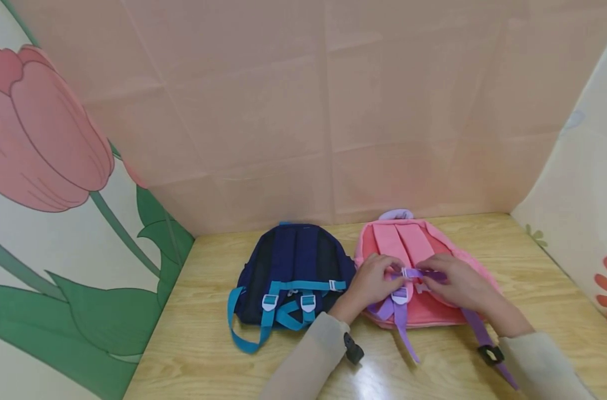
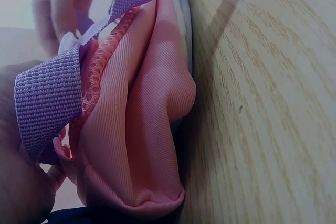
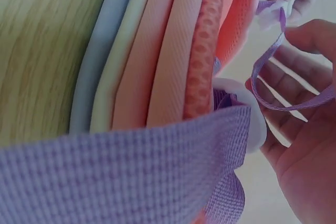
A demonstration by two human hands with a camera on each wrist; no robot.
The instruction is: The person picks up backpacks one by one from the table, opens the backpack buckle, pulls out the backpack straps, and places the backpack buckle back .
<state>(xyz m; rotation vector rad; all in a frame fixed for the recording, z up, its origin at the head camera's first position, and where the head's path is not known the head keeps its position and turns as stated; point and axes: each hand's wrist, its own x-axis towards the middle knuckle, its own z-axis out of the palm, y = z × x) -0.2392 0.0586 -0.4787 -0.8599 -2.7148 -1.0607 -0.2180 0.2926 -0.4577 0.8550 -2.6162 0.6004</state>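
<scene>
A pink backpack [image 1: 435, 311] lies with its back panel and shoulder straps facing up. Across its middle runs a purple chest strap [image 1: 427, 274] with a small pale buckle [image 1: 410, 273]. My left hand [image 1: 375, 280] pinches the buckle end of this strap, just above a white strap adjuster [image 1: 400, 295]. On the other side my right hand [image 1: 455, 280] pinches the strap between thumb and fingers. In the right wrist view a thin loop of purple webbing [image 3: 262, 61] hangs by the right hand's palm. Wider purple webbing [image 2: 50, 95] crosses the left hand in the left wrist view.
Left of the pink one lies a navy backpack [image 1: 283, 250] with teal straps [image 1: 245, 344], close to my left forearm. Loose purple strap ends [image 1: 408, 339] trail toward the front of the wooden table [image 1: 193, 344]. A beige cloth backdrop [image 1: 293, 139] rises behind both bags.
</scene>
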